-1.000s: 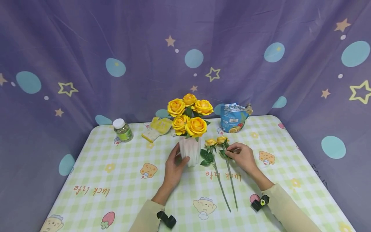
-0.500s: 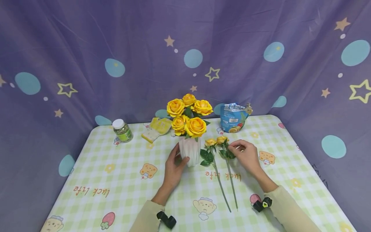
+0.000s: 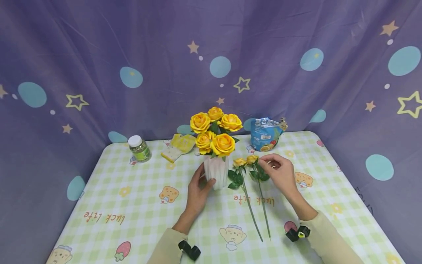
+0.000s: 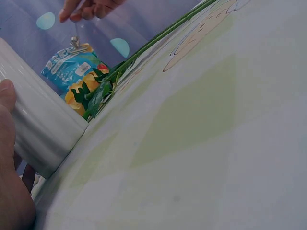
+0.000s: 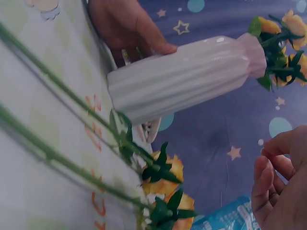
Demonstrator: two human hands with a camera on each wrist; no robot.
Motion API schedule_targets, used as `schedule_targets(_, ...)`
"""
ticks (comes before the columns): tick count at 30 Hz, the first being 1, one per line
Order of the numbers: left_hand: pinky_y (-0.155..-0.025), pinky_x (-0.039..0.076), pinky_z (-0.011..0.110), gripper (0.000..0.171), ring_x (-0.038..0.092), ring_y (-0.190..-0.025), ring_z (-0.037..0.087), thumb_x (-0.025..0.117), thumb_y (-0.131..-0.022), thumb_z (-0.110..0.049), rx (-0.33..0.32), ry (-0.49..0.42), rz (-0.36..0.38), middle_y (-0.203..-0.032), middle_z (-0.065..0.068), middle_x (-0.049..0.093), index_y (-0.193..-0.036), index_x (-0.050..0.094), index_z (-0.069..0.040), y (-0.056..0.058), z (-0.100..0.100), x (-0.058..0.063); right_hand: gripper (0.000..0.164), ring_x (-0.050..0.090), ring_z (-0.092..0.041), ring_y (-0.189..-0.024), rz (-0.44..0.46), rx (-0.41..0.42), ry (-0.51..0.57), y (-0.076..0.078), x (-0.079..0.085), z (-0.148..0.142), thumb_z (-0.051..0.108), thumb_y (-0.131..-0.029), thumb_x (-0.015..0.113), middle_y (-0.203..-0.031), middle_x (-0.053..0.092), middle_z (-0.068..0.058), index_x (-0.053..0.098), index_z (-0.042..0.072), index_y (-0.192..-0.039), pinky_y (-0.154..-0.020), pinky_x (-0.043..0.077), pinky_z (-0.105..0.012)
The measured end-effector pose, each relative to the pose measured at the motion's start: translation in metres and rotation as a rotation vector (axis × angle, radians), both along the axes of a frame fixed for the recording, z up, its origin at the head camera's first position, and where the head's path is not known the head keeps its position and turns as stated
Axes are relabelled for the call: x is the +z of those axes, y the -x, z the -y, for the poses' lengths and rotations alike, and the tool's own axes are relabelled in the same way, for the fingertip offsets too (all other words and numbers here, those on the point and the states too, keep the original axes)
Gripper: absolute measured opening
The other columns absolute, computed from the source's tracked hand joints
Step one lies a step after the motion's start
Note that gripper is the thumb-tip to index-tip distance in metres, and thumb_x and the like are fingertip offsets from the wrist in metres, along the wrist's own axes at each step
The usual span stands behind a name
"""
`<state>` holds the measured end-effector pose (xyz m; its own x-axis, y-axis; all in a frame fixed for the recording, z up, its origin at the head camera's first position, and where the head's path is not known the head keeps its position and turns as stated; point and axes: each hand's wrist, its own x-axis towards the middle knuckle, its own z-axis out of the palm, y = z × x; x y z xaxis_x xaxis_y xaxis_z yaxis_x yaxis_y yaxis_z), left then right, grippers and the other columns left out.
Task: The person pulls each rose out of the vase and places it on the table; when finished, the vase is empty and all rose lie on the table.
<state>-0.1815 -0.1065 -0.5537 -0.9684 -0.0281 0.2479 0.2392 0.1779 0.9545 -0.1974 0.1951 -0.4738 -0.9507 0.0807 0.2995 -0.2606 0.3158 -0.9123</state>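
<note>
My left hand [image 3: 197, 192] holds the lower part of a white ribbed vase [image 3: 215, 174], thumb on the near side and fingers round its left. Several yellow artificial roses [image 3: 223, 145] stand in the upright vase. To its right, two more yellow roses lie on the table, a left one [image 3: 240, 162] and a right one [image 3: 252, 159], their green stems [image 5: 57, 81] towards me. Over the right rose hovers my right hand [image 3: 280, 174], fingers loosely bent. In the right wrist view this hand [image 5: 283, 182] is raised off the blooms, with nothing visible between thumb and fingers.
A clear jar with a white lid [image 3: 140, 148] stands at the back left. Behind the vase lies a yellow and white packet [image 3: 179, 146]. A blue pouch [image 3: 266, 135] with a metal clip is at the back right. Purple curtain surrounds the checked tablecloth [image 3: 132, 234].
My right hand has drawn away from the right rose's leaves, slightly right and then up towards its bloom. More of the leaves now shows. The left hand and vase stay put.
</note>
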Motion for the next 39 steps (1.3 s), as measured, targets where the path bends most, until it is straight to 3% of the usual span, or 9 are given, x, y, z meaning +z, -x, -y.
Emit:
schedule_targets(6, -0.122, 0.048, 0.057, 0.075, 0.057, -0.146, 0.036, 0.08, -0.104, -0.014, 0.0, 0.006, -0.004, -0.162, 0.016, 0.058, -0.17, 0.044, -0.008, 0.001, 0.0, 0.0, 0.01, 0.064, -0.018, -0.063, -0.059, 0.037, 0.108, -0.004, 0.011, 0.01, 0.005, -0.102, 0.081, -0.088, 0.074, 0.004, 0.082, -0.002, -0.108, -0.053, 0.053, -0.024)
schedule_targets(12, -0.122, 0.047, 0.056, 0.075, 0.057, -0.146, 0.036, 0.079, -0.104, -0.014, 0.001, 0.001, 0.002, -0.163, 0.016, 0.057, -0.17, 0.043, -0.008, 0.0, 0.0, 0.001, 0.008, 0.063, -0.025, -0.061, -0.096, 0.064, 0.149, -0.006, 0.022, 0.021, 0.002, -0.102, 0.079, -0.086, 0.075, 0.005, 0.081, -0.004, -0.107, -0.054, 0.053, -0.024)
schedule_targets(20, -0.122, 0.048, 0.057, 0.074, 0.057, -0.146, 0.035, 0.079, -0.105, -0.015, -0.008, -0.003, -0.002, -0.163, 0.015, 0.057, -0.17, 0.044, -0.009, 0.0, -0.001, 0.002, 0.011, 0.061, -0.016, -0.06, -0.127, 0.116, 0.22, -0.01, 0.041, 0.039, 0.0, -0.103, 0.076, -0.088, 0.077, -0.001, 0.08, -0.007, -0.11, -0.054, 0.053, -0.024)
schedule_targets(29, -0.121, 0.049, 0.057, 0.074, 0.058, -0.145, 0.035, 0.079, -0.104, -0.014, -0.001, 0.005, -0.021, -0.161, 0.015, 0.058, -0.169, 0.045, -0.01, 0.0, 0.001, 0.001, 0.013, 0.059, -0.013, -0.06, -0.15, 0.13, 0.299, -0.007, 0.05, 0.068, 0.001, -0.103, 0.076, -0.087, 0.076, -0.006, 0.081, -0.006, -0.113, -0.055, 0.053, -0.023)
schedule_targets(39, -0.121, 0.049, 0.056, 0.073, 0.058, -0.145, 0.031, 0.079, -0.105, -0.016, -0.007, 0.001, -0.009, -0.162, 0.013, 0.058, -0.17, 0.045, -0.012, 0.001, 0.0, 0.0, 0.017, 0.051, -0.013, -0.055, -0.166, 0.141, 0.444, 0.002, 0.055, 0.094, -0.004, -0.103, 0.072, -0.083, 0.07, 0.002, 0.076, -0.009, -0.119, -0.049, 0.045, -0.023)
